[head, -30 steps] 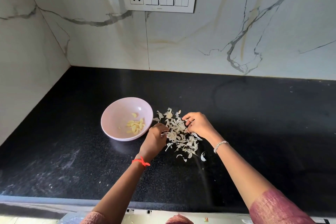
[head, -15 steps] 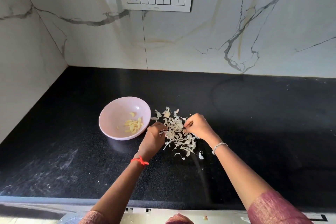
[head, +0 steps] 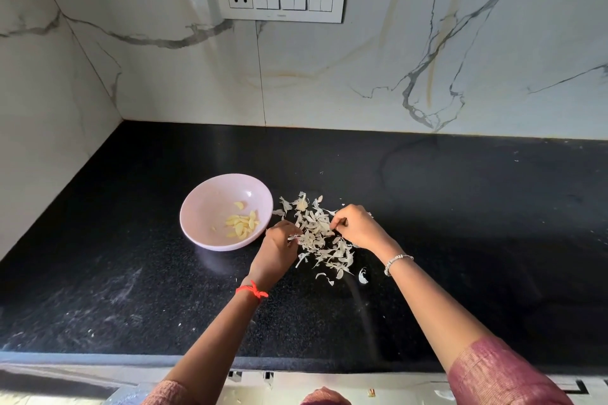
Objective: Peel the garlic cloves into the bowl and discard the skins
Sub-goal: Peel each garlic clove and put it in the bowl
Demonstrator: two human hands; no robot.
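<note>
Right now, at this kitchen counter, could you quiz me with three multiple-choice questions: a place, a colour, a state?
1. The garlic skins lie: A) on the counter right of the bowl; B) in the bowl; C) left of the bowl.
2. The thread at the left hand's wrist is: A) blue; B) red; C) green.
3. The cloves in the bowl are: A) peeled; B) unpeeled; C) mashed.
Answers: A, the pile sits on black stone; B, it shows bright red; A, they are bare and yellow.
</note>
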